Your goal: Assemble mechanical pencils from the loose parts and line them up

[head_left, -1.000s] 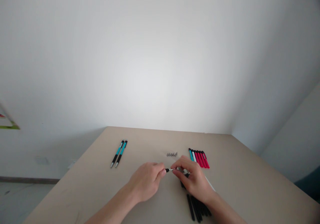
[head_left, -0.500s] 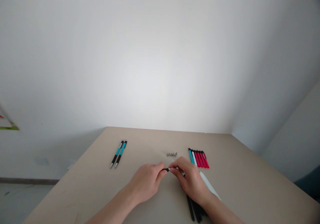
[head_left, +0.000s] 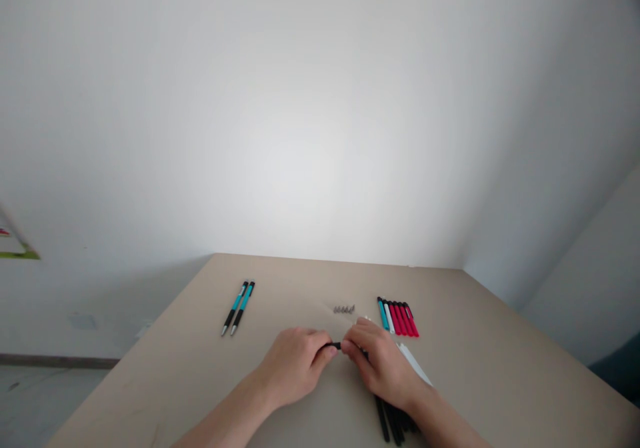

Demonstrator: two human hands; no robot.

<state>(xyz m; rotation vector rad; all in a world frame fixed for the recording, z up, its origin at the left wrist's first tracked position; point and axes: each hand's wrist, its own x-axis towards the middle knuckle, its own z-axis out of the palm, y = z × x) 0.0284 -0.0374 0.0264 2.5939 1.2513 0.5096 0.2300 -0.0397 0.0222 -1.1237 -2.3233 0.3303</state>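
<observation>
Slim black piece pinched between your two hands

Your left hand grasps the left end of the piece between thumb and fingers, and your right hand pinches its right end. Only a short, dark, rod-like stretch shows in the gap; your fingers hide the rest. It sits over the middle of the surface, a smooth, matte beige tabletop whose far edge meets a plain pale wall.

Toward the left edge, nearer the far-left corner, you have two pens side by side at a slant, with turquoise barrels, black grips and tops, and silvery cone tips. The left one carries a pale mark, too small to read. Between your hands and the far edge, small grey coiled springs lie in a short row.

To the right of those springs lies a neat row of pen barrels: one turquoise, one white and four red, each with a black top. Thin black rods lie loosely bunched toward the near edge, partly covered by your right forearm. Slim white sticks show just beyond that forearm, on the right edge's side.
</observation>
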